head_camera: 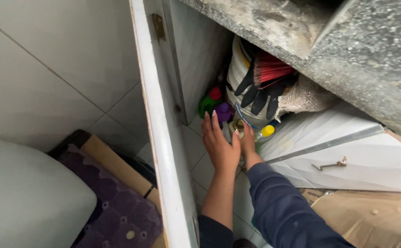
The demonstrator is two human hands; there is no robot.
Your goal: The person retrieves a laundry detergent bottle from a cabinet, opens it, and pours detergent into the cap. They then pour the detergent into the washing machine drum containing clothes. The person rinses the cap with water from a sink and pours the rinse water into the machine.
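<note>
From the head camera, both arms reach into a low cupboard under a grey stone bench. The left hand (218, 144) is flat, its fingers (209, 120) spread open and pointing toward the back of the cupboard. They touch a small bottle with a purple cap (223, 111). That bottle stands upright on the cupboard's tiled floor (196, 154), near the back left corner. The right hand (247, 143) is beside a brown-capped bottle (239, 125); I cannot tell if its fingers grip it. A green bottle (208, 102), a yellow-capped bottle (265, 132), a white bucket (237, 76) and black gloves (259, 94) sit behind.
</note>
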